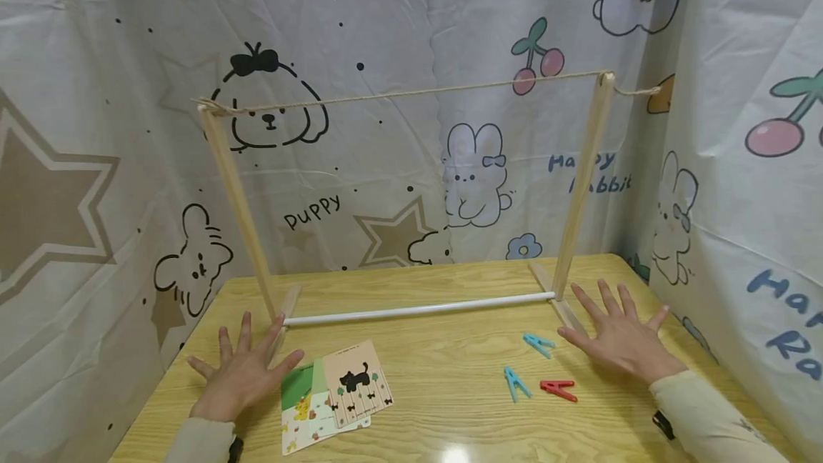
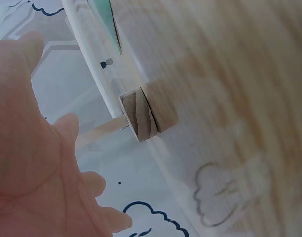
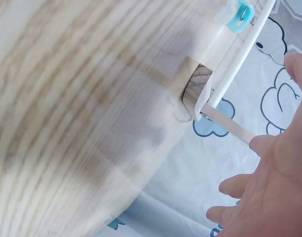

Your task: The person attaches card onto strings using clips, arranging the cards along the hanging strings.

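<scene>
In the head view my left hand (image 1: 239,374) is spread, fingers straight, beside the foot of the left wooden post (image 1: 239,206). Its thumb reaches toward overlapping picture cards (image 1: 356,381), the top one showing a black cat. My right hand (image 1: 620,341) lies spread by the foot of the right post (image 1: 584,188), holding nothing. Between the hands a white rod (image 1: 418,308) joins the two posts low down, and a twine string (image 1: 411,93) runs between their tops. Two blue clothespins (image 1: 539,344) and a red clothespin (image 1: 558,389) lie left of my right hand.
The wood-grain table (image 1: 450,370) ends at a printed cloth curtain (image 1: 386,163) behind the frame, with more curtain at both sides. A loose string end (image 1: 636,92) sticks out past the right post. Wooden feet (image 1: 569,316) spread under the posts.
</scene>
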Action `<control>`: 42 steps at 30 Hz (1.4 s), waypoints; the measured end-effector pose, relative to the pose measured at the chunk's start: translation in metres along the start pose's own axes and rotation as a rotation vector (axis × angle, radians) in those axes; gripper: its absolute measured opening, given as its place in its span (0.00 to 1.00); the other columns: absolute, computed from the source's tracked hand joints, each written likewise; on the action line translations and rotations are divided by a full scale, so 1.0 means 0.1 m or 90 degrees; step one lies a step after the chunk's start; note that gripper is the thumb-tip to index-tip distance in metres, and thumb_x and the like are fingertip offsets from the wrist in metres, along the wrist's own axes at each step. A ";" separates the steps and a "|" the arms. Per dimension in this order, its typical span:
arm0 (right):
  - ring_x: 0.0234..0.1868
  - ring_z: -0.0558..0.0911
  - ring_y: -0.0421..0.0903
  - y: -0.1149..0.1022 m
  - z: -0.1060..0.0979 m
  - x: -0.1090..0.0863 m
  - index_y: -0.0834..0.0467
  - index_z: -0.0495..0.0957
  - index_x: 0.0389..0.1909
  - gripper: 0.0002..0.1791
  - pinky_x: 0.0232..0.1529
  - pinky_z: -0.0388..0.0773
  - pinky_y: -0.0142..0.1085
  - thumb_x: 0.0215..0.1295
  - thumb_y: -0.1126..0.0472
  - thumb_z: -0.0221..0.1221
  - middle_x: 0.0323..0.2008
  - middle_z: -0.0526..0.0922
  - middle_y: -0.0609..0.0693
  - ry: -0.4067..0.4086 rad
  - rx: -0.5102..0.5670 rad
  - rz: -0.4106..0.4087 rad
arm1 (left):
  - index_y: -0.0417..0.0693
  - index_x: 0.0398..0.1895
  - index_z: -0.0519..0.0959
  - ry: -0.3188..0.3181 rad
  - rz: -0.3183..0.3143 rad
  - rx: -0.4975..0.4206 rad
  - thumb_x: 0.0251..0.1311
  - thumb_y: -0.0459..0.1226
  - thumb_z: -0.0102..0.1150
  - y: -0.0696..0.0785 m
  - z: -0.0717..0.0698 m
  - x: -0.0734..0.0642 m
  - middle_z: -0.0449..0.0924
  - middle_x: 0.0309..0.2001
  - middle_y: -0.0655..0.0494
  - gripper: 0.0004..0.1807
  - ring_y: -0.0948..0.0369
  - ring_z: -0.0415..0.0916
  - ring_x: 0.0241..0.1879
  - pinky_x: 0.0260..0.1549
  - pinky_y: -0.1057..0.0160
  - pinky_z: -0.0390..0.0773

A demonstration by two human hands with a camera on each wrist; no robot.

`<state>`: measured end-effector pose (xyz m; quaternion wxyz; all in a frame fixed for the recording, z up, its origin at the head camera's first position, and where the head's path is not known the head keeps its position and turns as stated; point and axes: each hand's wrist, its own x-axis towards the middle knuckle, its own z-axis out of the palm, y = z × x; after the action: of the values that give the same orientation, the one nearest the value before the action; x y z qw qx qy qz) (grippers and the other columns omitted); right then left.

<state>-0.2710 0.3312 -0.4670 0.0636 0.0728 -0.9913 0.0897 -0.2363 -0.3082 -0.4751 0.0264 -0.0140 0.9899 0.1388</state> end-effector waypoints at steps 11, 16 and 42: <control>0.77 0.43 0.79 -0.07 -0.04 0.03 0.44 0.46 0.84 0.52 0.51 0.24 0.88 0.68 0.22 0.48 0.80 0.45 0.72 0.017 0.019 -0.016 | 0.67 0.85 0.44 0.013 -0.003 0.000 0.65 0.77 0.38 0.00 -0.05 -0.03 0.23 0.80 0.30 0.51 0.17 0.19 0.71 0.39 0.18 0.06; 0.77 0.47 0.77 -0.13 -0.07 0.05 0.47 0.47 0.84 0.53 0.57 0.36 0.87 0.68 0.23 0.50 0.79 0.47 0.72 0.030 0.030 -0.029 | 0.66 0.85 0.45 0.032 0.011 -0.004 0.65 0.77 0.38 0.03 -0.07 -0.04 0.24 0.80 0.29 0.51 0.17 0.21 0.71 0.40 0.16 0.09; 0.73 0.58 0.73 -0.39 0.01 0.13 0.67 0.59 0.77 0.50 0.65 0.61 0.72 0.68 0.39 0.65 0.74 0.59 0.72 0.043 0.185 -0.096 | 0.57 0.81 0.61 0.086 0.162 -0.076 0.65 0.71 0.52 0.47 0.01 0.04 0.53 0.79 0.33 0.48 0.30 0.47 0.76 0.70 0.25 0.35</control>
<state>-0.2776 0.2912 -0.4600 0.0921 0.1525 -0.9568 0.2296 -0.2421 -0.2628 -0.4633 -0.0592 0.1007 0.9731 0.1986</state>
